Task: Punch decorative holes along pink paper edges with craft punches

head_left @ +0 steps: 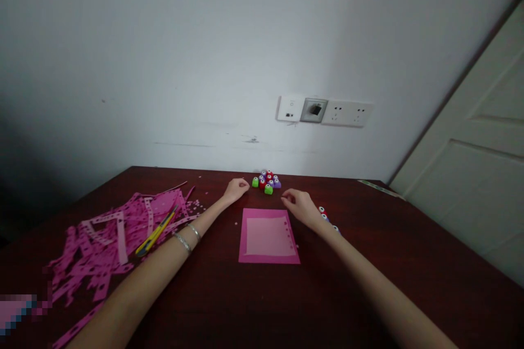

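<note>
A pink sheet with a lighter pink sheet (267, 237) on it lies on the dark red table in front of me; small dark shapes run down its right side. Just beyond its top left corner is my left hand (236, 190), fingers closed together; anything in them is too small to make out. My right hand (299, 206) hovers by the sheet's top right corner with its fingertips pinched, their content also unclear. Between and beyond both hands stands a cluster of small green, red and purple craft punches (268, 189). Several more punches (323, 211) are partly hidden behind my right forearm.
Left of my left arm lies a heap of punched pink paper strips (121, 237), with a yellow utility knife (158, 232) on it. Tiny pink cutouts (194, 207) are scattered nearby. A ruler-like strip (380, 189) lies at the far right. A wall with sockets (344, 113) rises behind the table.
</note>
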Tool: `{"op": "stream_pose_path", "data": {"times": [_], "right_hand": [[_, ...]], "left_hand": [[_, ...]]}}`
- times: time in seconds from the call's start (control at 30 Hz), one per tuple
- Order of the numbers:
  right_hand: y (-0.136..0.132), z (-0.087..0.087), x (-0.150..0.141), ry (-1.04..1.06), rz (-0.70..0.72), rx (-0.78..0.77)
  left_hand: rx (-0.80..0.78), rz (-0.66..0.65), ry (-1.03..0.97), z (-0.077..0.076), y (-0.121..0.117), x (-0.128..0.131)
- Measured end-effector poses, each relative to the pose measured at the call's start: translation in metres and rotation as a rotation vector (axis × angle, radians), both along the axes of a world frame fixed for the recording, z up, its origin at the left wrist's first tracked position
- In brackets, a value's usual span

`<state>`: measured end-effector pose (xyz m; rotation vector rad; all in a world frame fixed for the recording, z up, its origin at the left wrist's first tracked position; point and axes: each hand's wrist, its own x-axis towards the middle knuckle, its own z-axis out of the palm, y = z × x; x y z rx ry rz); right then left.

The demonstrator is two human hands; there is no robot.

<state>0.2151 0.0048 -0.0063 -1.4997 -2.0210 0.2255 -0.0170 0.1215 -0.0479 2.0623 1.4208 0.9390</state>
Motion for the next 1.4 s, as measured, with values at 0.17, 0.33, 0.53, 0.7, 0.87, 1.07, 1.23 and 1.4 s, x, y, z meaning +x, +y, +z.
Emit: {"op": "stream_pose_path", "data": {"times": [0.17,0.33,0.53,0.7,0.87,1.07,1.23,1.4], "right_hand": [[0.047,-0.004,-0.007,-0.015,0.003,-0.056],[0.069,-0.014,-0.015,-0.029,-0.002,-0.093],[0.085,-0.014,-0.024,-0.037,-0.003,-0.121],[0.092,-0.018,-0.025,-0.042,-0.023,-0.139],[0.095,-0.023,-0.024,-0.05,-0.04,-0.15],[0.096,-0.021,-0.025,-0.063,-0.051,-0.166],[0.089,-0.016,-0.027,-0.061,-0.056,-0.159],[0.071,0.003,-0.021,-0.007,-0.075,-0.118]], "left_hand": [[0.027,-0.007,-0.003,-0.004,-0.006,-0.001],[0.045,-0.025,0.025,-0.002,-0.012,0.001],[0.053,-0.026,0.041,-0.001,-0.014,0.001],[0.061,-0.037,0.034,0.0,-0.013,0.0],[0.068,-0.045,0.028,-0.002,-0.012,0.0],[0.074,-0.049,0.026,-0.003,-0.011,0.0],[0.071,-0.057,0.031,-0.001,-0.012,-0.001],[0.061,-0.061,0.044,0.002,-0.015,-0.001]]}}
